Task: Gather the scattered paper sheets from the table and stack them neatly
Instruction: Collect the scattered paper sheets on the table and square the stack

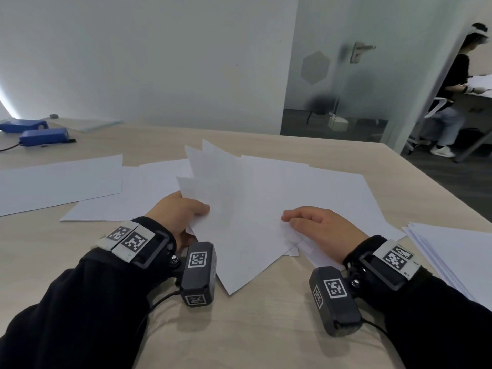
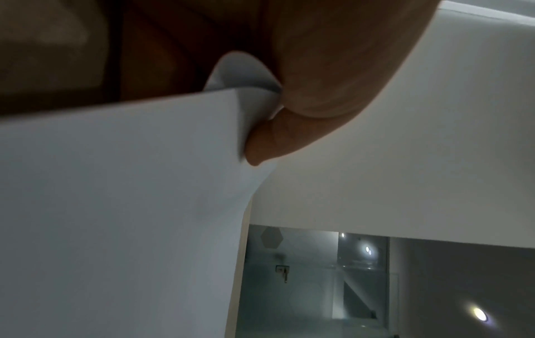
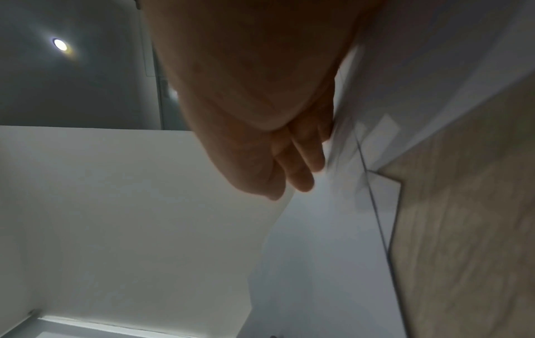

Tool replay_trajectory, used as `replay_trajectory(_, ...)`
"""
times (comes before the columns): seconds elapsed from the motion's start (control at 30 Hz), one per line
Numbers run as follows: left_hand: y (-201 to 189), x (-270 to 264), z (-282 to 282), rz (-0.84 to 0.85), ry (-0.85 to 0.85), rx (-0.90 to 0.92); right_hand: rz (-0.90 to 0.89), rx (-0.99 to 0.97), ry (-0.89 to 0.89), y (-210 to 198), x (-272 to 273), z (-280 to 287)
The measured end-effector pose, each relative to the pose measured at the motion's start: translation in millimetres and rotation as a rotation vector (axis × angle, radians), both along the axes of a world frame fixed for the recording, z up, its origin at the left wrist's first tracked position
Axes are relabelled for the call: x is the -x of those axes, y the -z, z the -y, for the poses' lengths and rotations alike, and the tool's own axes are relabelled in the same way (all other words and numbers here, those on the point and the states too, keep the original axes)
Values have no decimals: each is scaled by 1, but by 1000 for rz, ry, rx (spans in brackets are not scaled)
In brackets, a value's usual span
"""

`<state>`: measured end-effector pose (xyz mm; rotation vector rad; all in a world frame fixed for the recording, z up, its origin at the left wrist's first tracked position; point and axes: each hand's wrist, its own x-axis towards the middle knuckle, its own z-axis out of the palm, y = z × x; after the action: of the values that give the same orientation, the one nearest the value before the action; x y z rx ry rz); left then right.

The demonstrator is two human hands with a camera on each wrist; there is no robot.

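Note:
Several white sheets (image 1: 255,209) are fanned out at the middle of the pale wooden table (image 1: 253,328). My left hand (image 1: 186,211) grips the fan's left edge, thumb on top and fingers hidden beneath; the sheets' far corners lift off the table. The left wrist view shows the thumb (image 2: 266,146) pinching the bent paper (image 2: 115,205). My right hand (image 1: 306,222) rests flat on the fan's right part, with its fingers (image 3: 304,164) straight along the paper (image 3: 318,263). More single sheets (image 1: 58,182) lie to the left.
A stack of paper (image 1: 458,251) sits at the table's right edge. Two blue devices (image 1: 44,137) with a cable stand at the far left. Past the table's far right corner, another person (image 1: 452,83) stands at a desk beyond a glass door (image 1: 332,75).

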<state>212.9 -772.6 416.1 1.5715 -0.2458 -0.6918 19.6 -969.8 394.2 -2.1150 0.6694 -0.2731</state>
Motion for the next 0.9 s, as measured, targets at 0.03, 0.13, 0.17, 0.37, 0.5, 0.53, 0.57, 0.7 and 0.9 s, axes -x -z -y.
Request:
replay_trajectory(0.03, 0, -1, 1, 24, -7, 12, -1, 19, 13, 0, 0, 0)
replay_trajectory(0.13, 2, -5, 1, 97, -49, 30, -21, 80, 111, -1, 2, 5)
replay_trajectory(0.17, 2, -7, 1, 120, -66, 34, -28, 78, 152, -1, 3, 6)
replay_trajectory(0.37, 3, -13, -3, 163, -160, 113, 3, 29, 243, -1, 3, 9)
replay_trajectory(0.5, -7, -8, -5, 190, -236, 148, 110, 0, 306, -4, 4, 11)
replay_trajectory(0.53, -9, -6, -5, 197, -250, 148, 127, -1, 326, -4, 5, 12)
replay_trajectory(0.57, -9, -6, -5, 200, -262, 149, 133, -5, 338, -4, 5, 13)
replay_trajectory(0.7, -5, -11, -1, 177, -327, 189, 82, -9, 339, -4, 5, 12)
replay_trajectory(0.9, 2, -31, -2, 149, -513, 236, -61, 46, 362, -2, 4, 15)
